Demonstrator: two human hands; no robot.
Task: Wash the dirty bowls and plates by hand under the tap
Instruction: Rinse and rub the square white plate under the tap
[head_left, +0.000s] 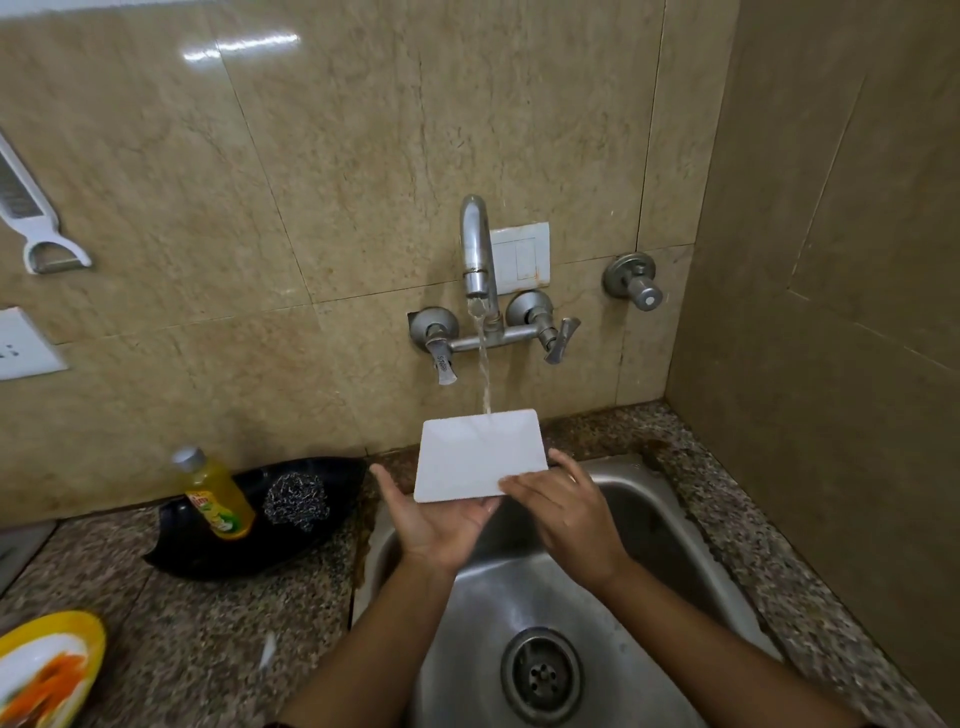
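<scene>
Over the back of the steel sink, white rectangular plate, tilted, long axis left to right. Beneath its near left corner, left hand, palm up, fingers straight, supporting. Across the near right corner, right hand, fingers flat, better placed for rubbing. Onto the far edge, tap stream.

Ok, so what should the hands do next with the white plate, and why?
Probably slide the white plate a little toward the wall. The water from the tap lands at its far edge, so most of the surface misses the flow. The left hand lies beneath it and the right hand rests on its near edge, so both can push.
</scene>
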